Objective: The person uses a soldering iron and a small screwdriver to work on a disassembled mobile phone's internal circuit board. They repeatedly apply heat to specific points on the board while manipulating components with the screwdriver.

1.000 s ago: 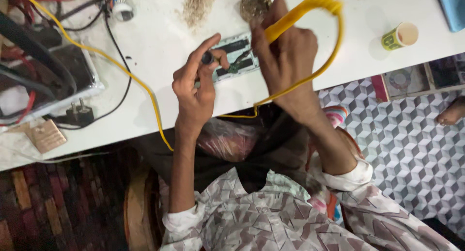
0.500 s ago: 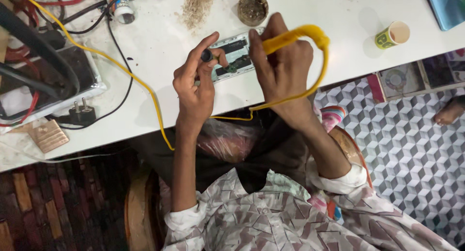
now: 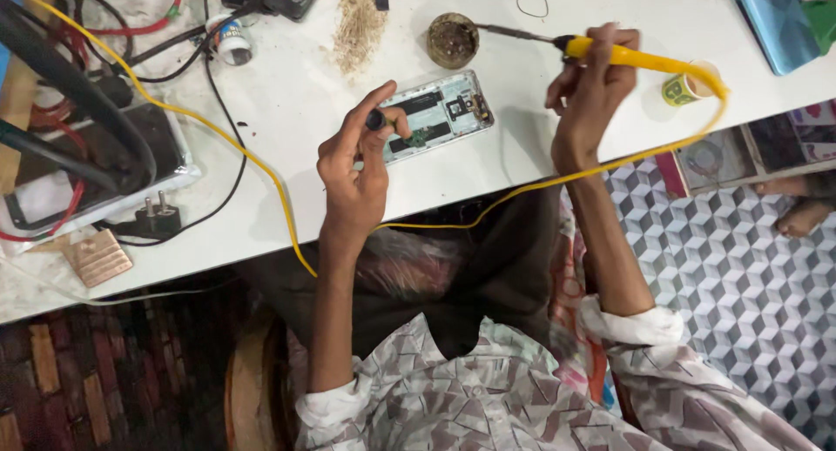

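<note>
On the white table (image 3: 287, 111), the left hand (image 3: 353, 168) pinched a small dark tool (image 3: 376, 119) over the opened phone (image 3: 435, 113); the right hand (image 3: 588, 90) gripped a yellow soldering iron (image 3: 640, 59), tip at the round tin (image 3: 453, 40).

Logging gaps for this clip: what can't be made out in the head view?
- Opened phone: board parts too small to identify; the left hand covers its near end.
- Small dark tool in the left fingers: mostly hidden by them.
- Soldering iron tip at the round tin: contact unclear, too small.
- Blue case: cut off by the top-right edge.
</note>
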